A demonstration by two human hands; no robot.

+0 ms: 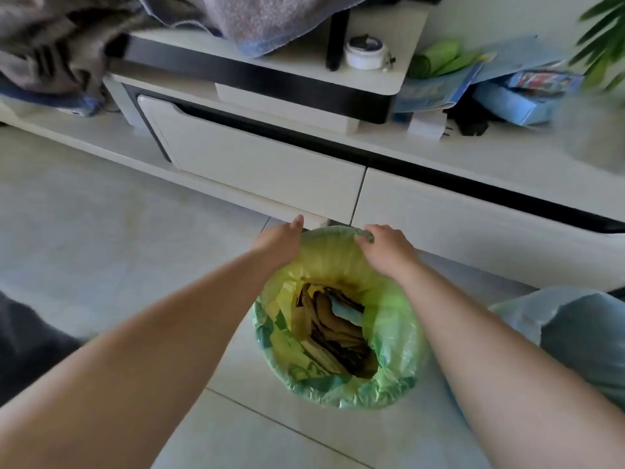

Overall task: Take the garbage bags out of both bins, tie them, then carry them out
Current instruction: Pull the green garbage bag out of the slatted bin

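Observation:
A round bin stands on the tiled floor, lined with a green garbage bag [395, 336] whose edge is folded over the rim. Brown paper and other rubbish lie inside the bag. Both my arms reach over it to its far edge. My left hand [282, 240] lies on the far left of the rim, fingers curled down over the bag's edge. My right hand [385, 243] is at the far right of the rim and pinches a fold of the green plastic. The bin's own wall is hidden under the bag.
A low white cabinet with drawers [257, 164] runs right behind the bin. On its shelves lie a grey towel [270, 22], a white jar [365, 52], blue packets [521, 99] and green items. My knee in jeans [575, 333] is at the right.

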